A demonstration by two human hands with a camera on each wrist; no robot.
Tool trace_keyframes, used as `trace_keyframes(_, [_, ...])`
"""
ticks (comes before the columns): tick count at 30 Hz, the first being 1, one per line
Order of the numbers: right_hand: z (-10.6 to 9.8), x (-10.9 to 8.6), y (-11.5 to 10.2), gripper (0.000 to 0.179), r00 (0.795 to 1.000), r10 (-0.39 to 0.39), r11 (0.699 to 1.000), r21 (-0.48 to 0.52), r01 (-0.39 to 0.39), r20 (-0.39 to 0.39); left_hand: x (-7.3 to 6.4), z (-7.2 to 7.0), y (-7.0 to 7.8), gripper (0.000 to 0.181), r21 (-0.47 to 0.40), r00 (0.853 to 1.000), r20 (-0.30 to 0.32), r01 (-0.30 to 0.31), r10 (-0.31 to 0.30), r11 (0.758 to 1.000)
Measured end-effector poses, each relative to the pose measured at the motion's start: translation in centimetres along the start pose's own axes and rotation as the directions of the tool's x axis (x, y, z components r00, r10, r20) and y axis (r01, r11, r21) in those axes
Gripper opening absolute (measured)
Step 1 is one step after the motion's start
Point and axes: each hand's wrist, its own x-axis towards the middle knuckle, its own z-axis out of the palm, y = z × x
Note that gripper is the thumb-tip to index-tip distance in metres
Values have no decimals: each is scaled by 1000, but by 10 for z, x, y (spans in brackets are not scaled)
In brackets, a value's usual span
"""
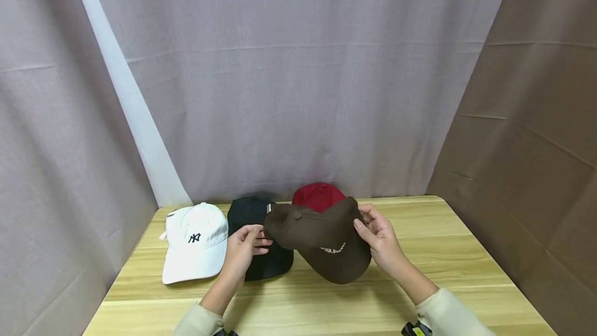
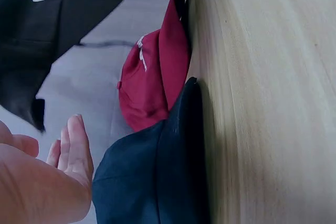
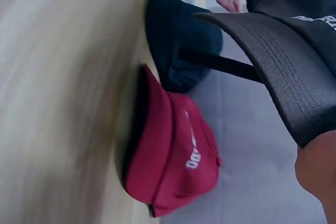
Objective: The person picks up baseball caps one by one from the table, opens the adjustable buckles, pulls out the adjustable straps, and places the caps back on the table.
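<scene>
A brown baseball cap [image 1: 312,232] with pale lettering is held up off the table, its brim pointing down toward me in the head view. My right hand [image 1: 380,235] grips it at the right side, thumb on the near face. At the cap's other end is my left hand [image 1: 244,248], fingers fairly straight; the left wrist view shows a gap between these fingers [image 2: 79,140] and the cap. Behind the left hand lies a black cap [image 1: 247,211]. A red cap [image 3: 178,156] with white lettering sits behind the brown one, which partly hides it in the head view.
At the left of the wooden table [image 1: 420,258] lies a white cap [image 1: 196,242] with a dark monogram, beside the black one. A grey curtain [image 1: 308,92] hangs along the table's back edge, and brown cloth [image 1: 536,170] stands along the right side.
</scene>
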Motion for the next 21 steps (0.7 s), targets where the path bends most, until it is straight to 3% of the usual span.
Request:
trace_keyframes(7, [-23, 12, -14, 35, 989, -40, 992, 109, 56, -144, -3, -3, 1, 30, 29, 1000, 14, -3, 3, 1000])
trace_keyframes(11, [-41, 15, -17, 29, 953, 35, 989, 149, 11, -301, -5, -6, 0, 30, 41, 1000, 24, -12, 11, 999])
trace_keyframes(16, [-70, 17, -12, 15, 857, 161, 979, 189, -76, -490, -5, -8, -1, 28, 49, 999, 25, -31, 30, 998])
trace_keyframes(19, [-89, 14, -3, 15, 768, 265, 960, 236, -151, -584, -6, -8, -1, 28, 67, 999, 28, -42, 40, 997])
trace_keyframes(21, [-102, 10, 4, 17, 689, 348, 936, 282, -212, -636, -7, -7, -1, 27, 71, 999, 33, -38, 36, 997])
